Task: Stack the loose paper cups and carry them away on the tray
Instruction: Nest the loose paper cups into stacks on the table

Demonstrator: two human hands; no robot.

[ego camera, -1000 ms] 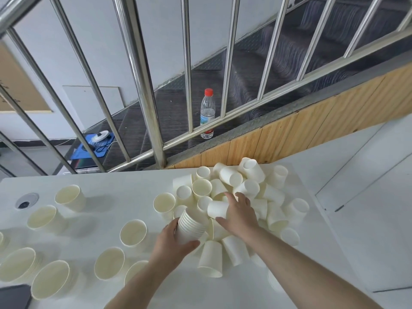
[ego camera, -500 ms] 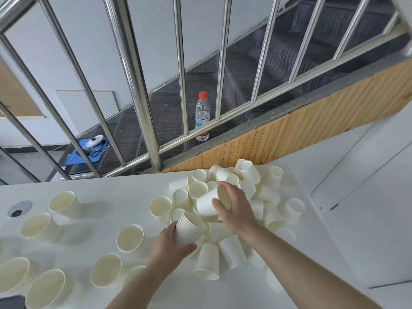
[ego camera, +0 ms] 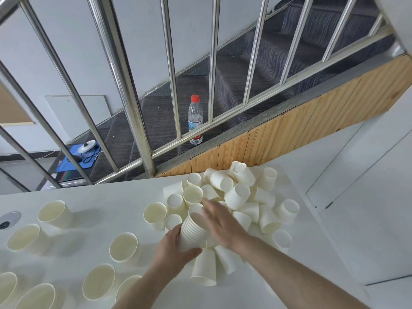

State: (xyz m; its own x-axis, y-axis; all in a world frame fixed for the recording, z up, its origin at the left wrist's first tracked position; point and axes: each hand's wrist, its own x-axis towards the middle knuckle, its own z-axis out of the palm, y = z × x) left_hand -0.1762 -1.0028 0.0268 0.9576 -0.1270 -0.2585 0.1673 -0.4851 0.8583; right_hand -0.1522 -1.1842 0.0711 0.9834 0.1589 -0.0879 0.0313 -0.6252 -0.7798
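Observation:
My left hand (ego camera: 174,246) grips a nested stack of white paper cups (ego camera: 191,233), tilted with its mouth toward the far right. My right hand (ego camera: 225,224) hovers just right of the stack's mouth, blurred, fingers stretched out and holding nothing. Behind and beside it lies a pile of loose white paper cups (ego camera: 243,195), most on their sides, some upright. Two more loose cups (ego camera: 205,268) lie on their sides under my right forearm. No tray is visible.
Several wider paper bowls (ego camera: 123,247) stand upright on the white table (ego camera: 107,204) to the left. A steel railing (ego camera: 124,90) runs along the table's far edge, with a water bottle (ego camera: 195,121) on the stairs behind. The table's right edge is close to the pile.
My right hand lifted one loose cup from the pile, brought it to the stack's mouth and let go of it. The left hand kept holding the stack, which now tilts more upward.

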